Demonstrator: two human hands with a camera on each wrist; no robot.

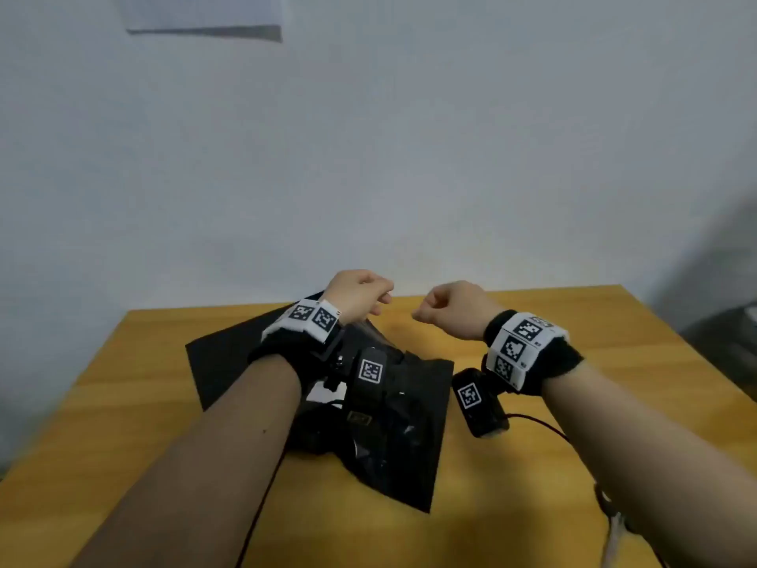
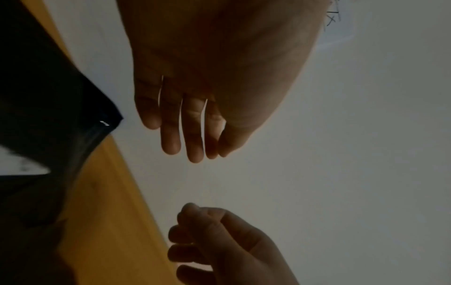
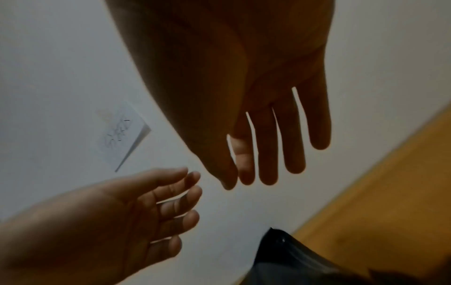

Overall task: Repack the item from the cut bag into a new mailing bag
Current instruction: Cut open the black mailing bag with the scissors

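Note:
Two black mailing bags lie on the wooden table [image 1: 553, 465]. One flat bag [image 1: 229, 354] lies at the back left. A second bag [image 1: 413, 436], glossy and crinkled, lies in the middle beneath my left wrist. I cannot tell which of the two is the cut one, and the item itself is not plainly visible. My left hand [image 1: 360, 295] and right hand [image 1: 444, 307] hover side by side above the table's far edge, a short gap between them. The left fingers [image 3: 180, 202] are relaxed; the right fingers [image 2: 185, 237] hang loosely curled. Neither hand holds anything that I can see.
A sheet of paper [image 1: 205, 14] is stuck to the pale wall behind the table. A thin red cable [image 1: 540, 424] runs across the table under my right forearm. A dark object [image 1: 729, 342] stands off the table's right side.

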